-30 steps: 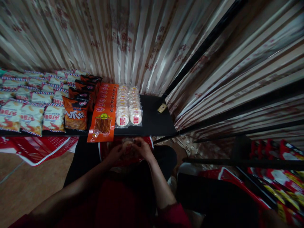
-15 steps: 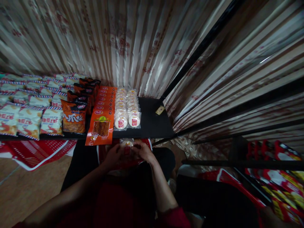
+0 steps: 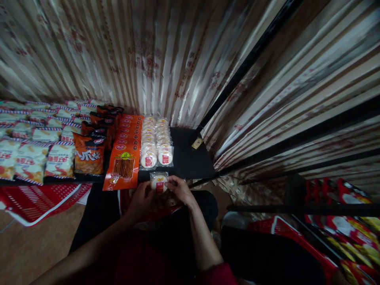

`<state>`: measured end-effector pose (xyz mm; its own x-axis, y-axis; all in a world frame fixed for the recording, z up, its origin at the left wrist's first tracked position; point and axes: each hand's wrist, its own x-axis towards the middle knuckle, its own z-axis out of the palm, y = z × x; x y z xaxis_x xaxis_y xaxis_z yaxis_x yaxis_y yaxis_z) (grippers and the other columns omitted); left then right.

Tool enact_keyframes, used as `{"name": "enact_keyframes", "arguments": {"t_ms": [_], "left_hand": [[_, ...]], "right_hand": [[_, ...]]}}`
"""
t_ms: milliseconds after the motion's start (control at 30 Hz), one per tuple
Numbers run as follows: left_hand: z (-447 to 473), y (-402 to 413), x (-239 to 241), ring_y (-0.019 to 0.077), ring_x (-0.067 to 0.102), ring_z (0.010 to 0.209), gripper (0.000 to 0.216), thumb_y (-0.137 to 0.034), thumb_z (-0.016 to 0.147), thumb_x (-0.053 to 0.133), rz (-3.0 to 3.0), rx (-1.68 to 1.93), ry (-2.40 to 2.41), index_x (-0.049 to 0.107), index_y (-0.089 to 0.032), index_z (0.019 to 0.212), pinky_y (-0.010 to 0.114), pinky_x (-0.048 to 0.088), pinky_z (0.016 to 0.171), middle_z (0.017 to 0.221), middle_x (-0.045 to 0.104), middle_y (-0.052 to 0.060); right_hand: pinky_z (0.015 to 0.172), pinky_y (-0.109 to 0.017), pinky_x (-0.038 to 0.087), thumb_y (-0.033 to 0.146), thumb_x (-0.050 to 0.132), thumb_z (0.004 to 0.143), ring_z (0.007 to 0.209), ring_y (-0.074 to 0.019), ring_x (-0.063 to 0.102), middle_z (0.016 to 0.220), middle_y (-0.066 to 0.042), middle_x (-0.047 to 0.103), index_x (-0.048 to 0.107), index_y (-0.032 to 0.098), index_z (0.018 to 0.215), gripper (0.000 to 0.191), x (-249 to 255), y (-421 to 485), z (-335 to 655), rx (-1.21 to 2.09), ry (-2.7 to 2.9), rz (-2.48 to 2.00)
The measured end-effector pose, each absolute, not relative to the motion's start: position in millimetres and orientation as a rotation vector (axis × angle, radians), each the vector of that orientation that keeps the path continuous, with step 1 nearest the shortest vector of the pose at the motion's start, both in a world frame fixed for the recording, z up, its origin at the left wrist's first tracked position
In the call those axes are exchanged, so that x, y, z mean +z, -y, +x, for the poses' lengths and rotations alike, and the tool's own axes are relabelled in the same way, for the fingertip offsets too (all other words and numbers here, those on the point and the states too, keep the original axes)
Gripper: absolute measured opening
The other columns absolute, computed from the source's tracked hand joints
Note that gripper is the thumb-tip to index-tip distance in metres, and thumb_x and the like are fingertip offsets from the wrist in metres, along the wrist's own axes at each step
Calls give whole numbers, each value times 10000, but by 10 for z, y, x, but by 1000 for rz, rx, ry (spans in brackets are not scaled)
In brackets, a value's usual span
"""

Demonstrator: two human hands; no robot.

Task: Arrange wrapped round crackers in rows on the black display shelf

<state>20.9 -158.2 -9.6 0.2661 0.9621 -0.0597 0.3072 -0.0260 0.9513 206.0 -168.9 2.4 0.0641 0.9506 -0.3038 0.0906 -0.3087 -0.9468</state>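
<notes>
A clear packet with a round white cracker and a red label is held upright just in front of the shelf edge. My right hand pinches it at its right side, thumb and finger closed. At its lower left edge my left hand has its fingers bent in against the wrapper. Behind it on the black shelf stand two rows of matching cracker packets. Left of these rows lie overlapping orange snack packs.
Orange-and-black bags and several white snack bags fill the shelf's left part. A small tag lies near the black post. Below are a red basket and, at right, red-and-yellow packs. A pleated curtain hangs behind.
The cracker packet has come up slightly between my hands and shows more clearly against the shelf edge. The view has tilted a little, so the shelf sits lower.
</notes>
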Motion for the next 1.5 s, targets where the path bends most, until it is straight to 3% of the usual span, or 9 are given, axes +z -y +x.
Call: {"name": "enact_keyframes", "arguments": {"t_ms": [467, 767, 867, 1033, 1300, 1400, 1500], "left_hand": [[859, 799, 519, 137, 566, 802, 336, -132, 778, 455, 1852, 604, -1202, 606, -152, 1078, 261, 457, 769, 894, 627, 36], [1383, 64, 824, 141, 588, 757, 267, -139, 769, 480, 1896, 506, -1127, 672, -158, 954, 222, 433, 667, 847, 685, 31], [1538, -138, 869, 159, 608, 820, 303, -131, 764, 487, 1913, 460, -1187, 650, -155, 1019, 233, 444, 710, 912, 696, 48], [1743, -431, 882, 185, 609, 976, 512, -107, 759, 491, 1991, 426, -1265, 478, -135, 1270, 259, 441, 834, 1066, 673, 93], [1867, -782, 737, 248, 561, 1104, 497, -118, 777, 449, 2235, 349, -1353, 445, -64, 1271, 322, 435, 903, 1156, 616, 179], [1856, -830, 651, 264, 487, 1197, 472, -108, 780, 438, 2449, 343, -1273, 480, -52, 1247, 372, 354, 1017, 1189, 596, 189], [1839, -851, 569, 284, 310, 1341, 455, -165, 827, 418, 2600, 299, -1161, 490, -64, 1266, 446, 226, 1109, 1357, 479, 180]], "right_hand": [[670, -266, 438, 468, 724, 577, 672, -141, 560, 737, -4, 634, 635, 186, 805, 373, 358, 1255, 2627, 1023, 916, -1512], [689, -276, 452, 438, 714, 577, 720, -152, 572, 755, -8, 652, 649, 168, 834, 379, 419, 674, 2995, 771, 818, -1499], [681, -276, 455, 436, 723, 560, 707, -149, 571, 766, -14, 653, 652, 167, 841, 396, 400, 462, 3114, 762, 785, -1485], [621, -269, 447, 411, 737, 527, 623, -134, 547, 702, -3, 635, 649, 171, 790, 367, 283, 100, 3307, 800, 736, -1499], [583, -243, 445, 405, 658, 556, 604, -116, 550, 692, 22, 638, 631, 195, 791, 317, 28, -423, 3515, 779, 727, -1595], [583, -240, 450, 392, 631, 590, 601, -116, 558, 689, 20, 645, 644, 195, 796, 285, -54, -576, 3536, 735, 748, -1663], [594, -241, 454, 384, 624, 608, 599, -119, 565, 684, 11, 657, 664, 175, 810, 294, -126, -724, 3532, 709, 769, -1699]]}}
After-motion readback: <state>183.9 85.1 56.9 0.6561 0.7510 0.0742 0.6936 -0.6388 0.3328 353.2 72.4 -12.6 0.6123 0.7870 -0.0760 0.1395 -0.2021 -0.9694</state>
